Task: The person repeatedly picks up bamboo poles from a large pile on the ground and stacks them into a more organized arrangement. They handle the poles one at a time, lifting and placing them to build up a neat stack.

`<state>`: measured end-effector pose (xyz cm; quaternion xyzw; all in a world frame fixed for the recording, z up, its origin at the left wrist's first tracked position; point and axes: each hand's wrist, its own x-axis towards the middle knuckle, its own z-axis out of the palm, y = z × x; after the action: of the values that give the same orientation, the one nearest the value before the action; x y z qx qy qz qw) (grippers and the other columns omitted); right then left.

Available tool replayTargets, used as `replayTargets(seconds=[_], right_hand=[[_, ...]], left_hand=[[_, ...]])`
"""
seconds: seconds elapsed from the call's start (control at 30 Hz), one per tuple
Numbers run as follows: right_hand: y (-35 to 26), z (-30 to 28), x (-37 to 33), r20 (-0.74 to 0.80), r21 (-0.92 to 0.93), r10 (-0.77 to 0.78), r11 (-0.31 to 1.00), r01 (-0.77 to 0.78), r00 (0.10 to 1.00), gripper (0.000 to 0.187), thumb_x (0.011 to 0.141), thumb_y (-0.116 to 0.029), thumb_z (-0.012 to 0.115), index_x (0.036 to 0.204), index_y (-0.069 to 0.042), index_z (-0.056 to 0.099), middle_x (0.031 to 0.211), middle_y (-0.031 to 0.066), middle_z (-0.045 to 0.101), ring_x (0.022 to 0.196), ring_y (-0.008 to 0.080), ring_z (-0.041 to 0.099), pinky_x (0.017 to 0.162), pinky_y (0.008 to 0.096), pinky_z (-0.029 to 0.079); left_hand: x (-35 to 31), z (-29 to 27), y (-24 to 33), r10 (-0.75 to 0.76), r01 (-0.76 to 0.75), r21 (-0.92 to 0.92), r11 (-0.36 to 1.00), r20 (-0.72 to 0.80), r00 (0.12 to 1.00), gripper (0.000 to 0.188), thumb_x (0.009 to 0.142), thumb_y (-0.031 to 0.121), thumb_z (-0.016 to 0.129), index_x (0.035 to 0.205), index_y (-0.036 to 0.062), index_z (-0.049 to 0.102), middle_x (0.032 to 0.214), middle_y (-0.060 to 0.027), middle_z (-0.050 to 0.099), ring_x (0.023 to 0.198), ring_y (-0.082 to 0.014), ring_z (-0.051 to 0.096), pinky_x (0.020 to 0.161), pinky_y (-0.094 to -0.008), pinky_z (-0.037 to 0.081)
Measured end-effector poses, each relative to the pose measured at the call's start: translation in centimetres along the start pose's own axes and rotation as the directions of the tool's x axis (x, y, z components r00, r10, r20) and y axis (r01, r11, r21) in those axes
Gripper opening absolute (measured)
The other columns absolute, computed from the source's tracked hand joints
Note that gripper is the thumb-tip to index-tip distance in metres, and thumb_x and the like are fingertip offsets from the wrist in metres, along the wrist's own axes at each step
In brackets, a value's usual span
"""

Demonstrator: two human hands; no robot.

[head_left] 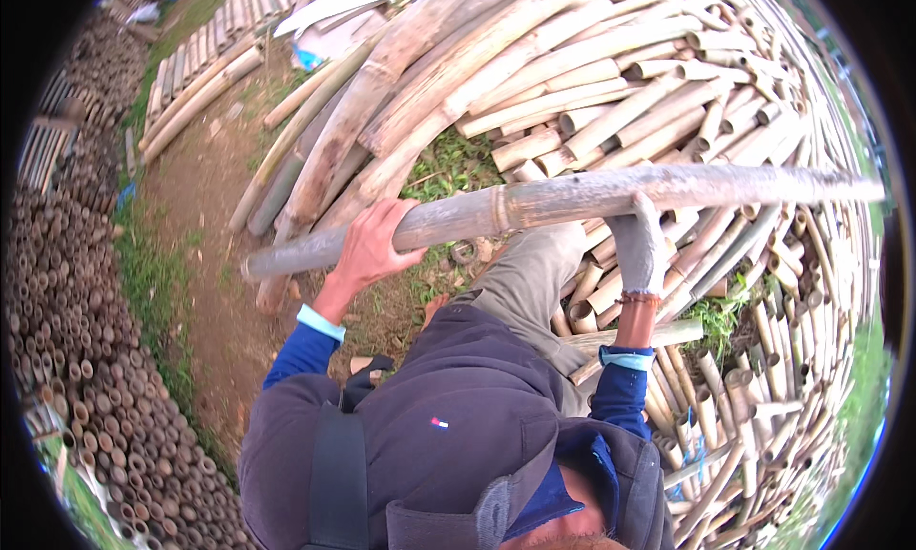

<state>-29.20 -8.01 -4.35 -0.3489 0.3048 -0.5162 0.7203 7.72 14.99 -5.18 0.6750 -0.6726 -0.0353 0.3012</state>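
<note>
A long grey-brown bamboo pole (534, 202) lies level across the middle of the view, held off the ground. My left hand (372, 245), bare, grips it from below near its left end. My right hand (637, 249), in a grey glove, is closed around the pole farther right. Both blue sleeves rise from a dark jacket (448, 426) at the lower edge. One bent knee in khaki trousers (530, 283) shows under the pole.
A big heap of cut bamboo poles (592, 83) fills the top and right. Stacked short bamboo sections (86, 359) with open ends line the left. A strip of bare earth (205, 226) and some grass (453, 164) lie between. White sheets (334, 11) rest at the top.
</note>
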Motion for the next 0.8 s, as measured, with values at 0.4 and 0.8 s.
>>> replayTargets(seconds=[0.4, 0.8], right_hand=[[1.1, 8.1, 10.6, 0.094, -0.323, 0.083, 0.945, -0.048, 0.992, 0.07, 0.1, -0.034, 0.075, 0.149, 0.002, 0.041, 0.134, 0.012, 0.059, 0.123, 0.0226, 0.06, 0.106, 0.0389, 0.055], [7.1, 13.7, 18.4, 0.401, 0.044, 0.18, 0.976, -0.216, 0.898, 0.077, 0.105, -0.019, 0.061, 0.167, 0.0, 0.019, 0.16, 0.0224, 0.039, 0.14, 0.0327, 0.052, 0.117, 0.0412, 0.046]], left_hand=[[2.2, 1.8, -0.8, -0.322, 0.337, -0.18, 0.924, 0.107, 0.941, 0.072, 0.073, 0.034, 0.094, 0.129, -0.0042, 0.07, 0.109, -0.0209, 0.078, 0.1, -0.0302, 0.077, 0.091, -0.0408, 0.059], [6.9, -0.6, -4.9, -0.501, 0.544, -0.265, 0.796, 0.214, 0.838, 0.068, 0.08, 0.044, 0.089, 0.125, -0.0042, 0.073, 0.105, -0.019, 0.08, 0.095, -0.0256, 0.077, 0.089, -0.0378, 0.058]])
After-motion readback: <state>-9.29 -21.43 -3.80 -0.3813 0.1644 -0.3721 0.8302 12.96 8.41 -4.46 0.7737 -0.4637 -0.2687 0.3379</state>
